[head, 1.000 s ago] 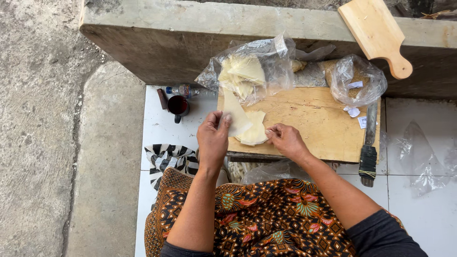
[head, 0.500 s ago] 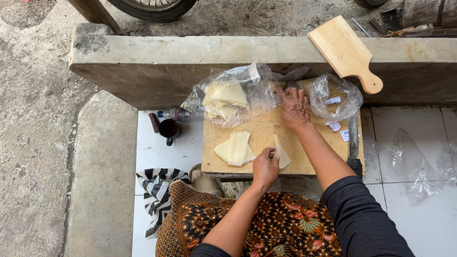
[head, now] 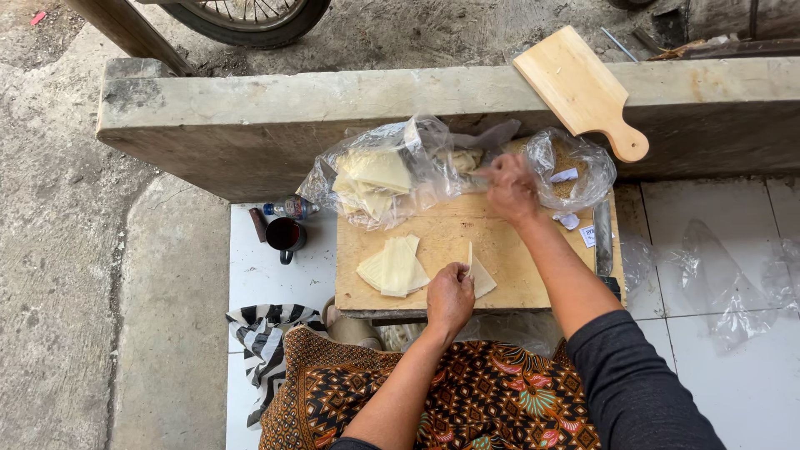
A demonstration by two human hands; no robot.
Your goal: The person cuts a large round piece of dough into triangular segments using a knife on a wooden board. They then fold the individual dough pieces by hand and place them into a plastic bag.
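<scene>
Left hand (head: 450, 297) still pinches a pale folded wrapper (head: 477, 277) on the wooden cutting board (head: 454, 237); right hand (head: 510, 185), fingers curled, has stayed at the board's far edge beside the clear plastic bag (head: 575, 171).

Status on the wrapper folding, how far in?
Done: a few folded wrappers lie stacked on the board. In hand: left hand pinches one wrapper on the board; right hand reaches among the bags. Left: a thick stack in the bag, so it looks early.

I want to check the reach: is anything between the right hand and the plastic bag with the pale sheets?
Nothing visible blocks it. The right hand hovers at the board's far edge, beside the clear plastic bag of pale sheets, with only bare wooden board below.
</scene>
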